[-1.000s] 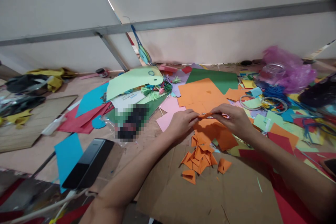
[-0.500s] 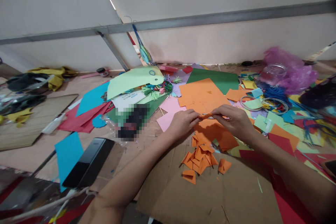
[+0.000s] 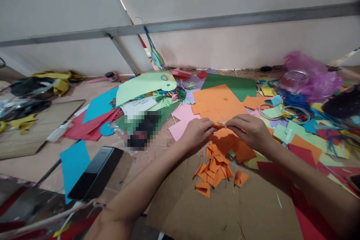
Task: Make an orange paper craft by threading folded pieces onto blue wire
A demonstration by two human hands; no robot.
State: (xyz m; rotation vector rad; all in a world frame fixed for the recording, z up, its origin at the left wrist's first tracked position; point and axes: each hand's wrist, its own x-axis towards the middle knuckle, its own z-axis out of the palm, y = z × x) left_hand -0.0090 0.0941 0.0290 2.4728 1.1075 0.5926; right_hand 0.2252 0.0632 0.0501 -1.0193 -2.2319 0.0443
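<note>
Between my two hands is a small folded piece of orange paper (image 3: 219,125), partly hidden by the fingers. My left hand (image 3: 198,132) pinches its left end, and my right hand (image 3: 251,130) grips the right end with closed fingers. Just below lie larger orange paper sheets (image 3: 225,140). Nearer to me, a pile of small folded orange pieces (image 3: 215,170) rests on a brown cardboard sheet (image 3: 225,213). Beyond my hands, more orange paper (image 3: 216,99) is spread on the table.
Left of my arm are a black box-like device (image 3: 95,172), blue paper (image 3: 74,165) and red paper (image 3: 87,129). Yarn tassels (image 3: 171,95) lie at the back. To the right are paper scraps (image 3: 300,131), white rings (image 3: 270,111), a clear jar (image 3: 295,78) and a purple plastic bag (image 3: 317,75).
Both hands stay in nearly the same place on the folded orange paper. My right fingers have shifted slightly, and the view has moved a little.
</note>
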